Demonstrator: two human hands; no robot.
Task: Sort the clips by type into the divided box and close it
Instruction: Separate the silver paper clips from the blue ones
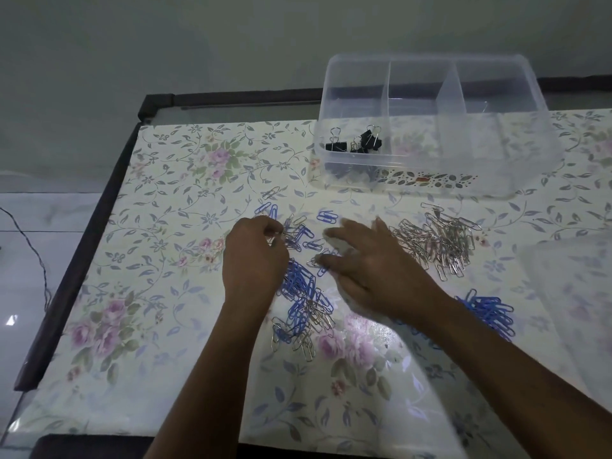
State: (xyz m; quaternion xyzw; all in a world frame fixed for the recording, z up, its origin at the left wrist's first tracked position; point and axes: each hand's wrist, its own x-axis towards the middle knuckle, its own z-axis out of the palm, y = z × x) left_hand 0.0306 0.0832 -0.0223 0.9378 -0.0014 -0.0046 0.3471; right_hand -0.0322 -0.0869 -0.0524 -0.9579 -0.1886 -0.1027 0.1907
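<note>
Where the floor shows at far left, a thin dark cable (29, 246) trails beside the surface (159, 293), which has a floral cover and a dark frame. Left hand (255, 256) is near the middle, knuckles up, fingers curled. Its grip is pinched together on one clip (277, 232), silver by the look, at the upper edge of the mixed pile (303, 303). That pile is blue and silver paper clips tangled together, running from the left hand's fingertips down toward the near edge between both wrists. A few loose blue clips lie just beyond it. Right hand (374, 270) is just beside it, palm down, fingers spread and straight, grip apart and holding nothing. Its fingertips are blurred and touch the upper clips of the mixed pile. The clear divided box (536, 134) sits open at the back right. Black binder clips (357, 142) are in its left compartment; the other compartments look bare. In front of the box, right of the right hand, lies a pile of silver clips (437, 240). Nearer, by the right forearm, is a pile of blue clips (490, 313). A translucent plastic piece (576, 293) lies at the far right edge; whether it is the lid, cannot tell.
</note>
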